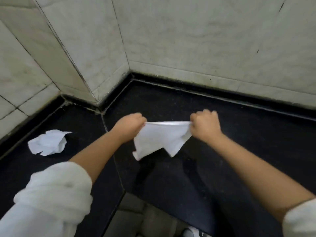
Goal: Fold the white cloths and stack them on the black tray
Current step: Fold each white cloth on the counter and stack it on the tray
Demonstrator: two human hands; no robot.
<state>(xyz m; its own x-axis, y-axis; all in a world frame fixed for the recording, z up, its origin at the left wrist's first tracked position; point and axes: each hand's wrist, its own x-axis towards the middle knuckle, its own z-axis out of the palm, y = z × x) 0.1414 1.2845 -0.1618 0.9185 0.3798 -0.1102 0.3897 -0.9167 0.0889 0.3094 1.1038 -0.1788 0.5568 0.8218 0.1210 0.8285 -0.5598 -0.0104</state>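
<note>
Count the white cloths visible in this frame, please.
2. One cloth is held stretched above the black counter, left hand and right hand each gripping a top corner. A crumpled cloth lies on the counter at the left. No others show.

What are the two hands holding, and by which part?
Both hold one white cloth by its top edge: the left hand pinches the left corner, the right hand the right corner. The rest hangs down.
</note>
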